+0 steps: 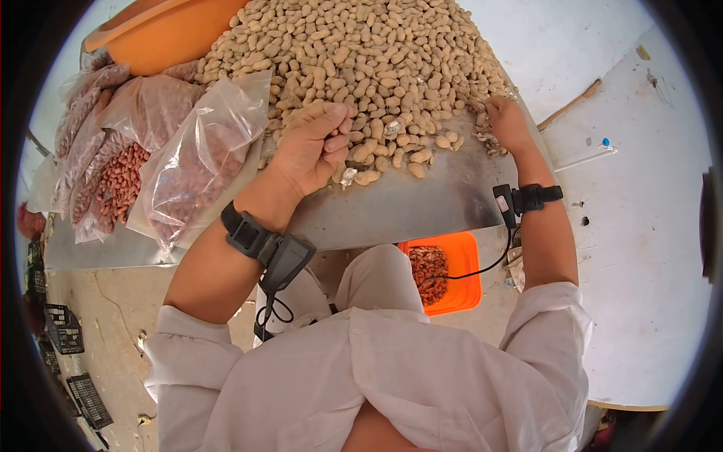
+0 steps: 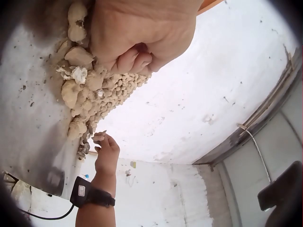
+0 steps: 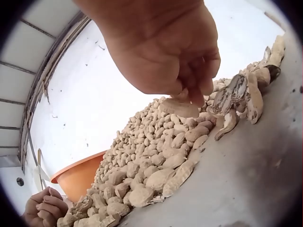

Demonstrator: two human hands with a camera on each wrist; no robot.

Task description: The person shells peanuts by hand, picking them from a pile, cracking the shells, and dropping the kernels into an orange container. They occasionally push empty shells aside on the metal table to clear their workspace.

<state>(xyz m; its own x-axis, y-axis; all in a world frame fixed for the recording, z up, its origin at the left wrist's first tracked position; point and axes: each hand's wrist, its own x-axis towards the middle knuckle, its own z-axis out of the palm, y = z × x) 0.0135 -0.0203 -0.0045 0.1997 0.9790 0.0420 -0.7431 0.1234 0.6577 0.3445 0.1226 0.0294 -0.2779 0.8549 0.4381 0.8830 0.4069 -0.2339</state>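
Observation:
A large heap of unshelled peanuts [image 1: 361, 64] covers the far part of the metal table. At its near edge, my left hand [image 1: 310, 147] is held with fingers curled in and the thumb against them; whatever lies inside is hidden. My right hand [image 1: 510, 124] is at the heap's right side, its fingertips pinching a pale peanut shell [image 3: 179, 108] in the right wrist view. Just beside those fingers lie opened, dark-lined shell pieces [image 3: 230, 97]. Loose peanuts [image 1: 417, 170] and a whitish scrap [image 1: 349, 177] sit close to the left hand.
Clear plastic bags [image 1: 188, 169] of reddish shelled peanuts stand on the left, in front of an orange basin [image 1: 162, 38]. Below the table edge, an orange container [image 1: 468, 275] holds reddish kernels. Bare metal tabletop [image 1: 392, 215] runs along the near edge, with a white wall to the right.

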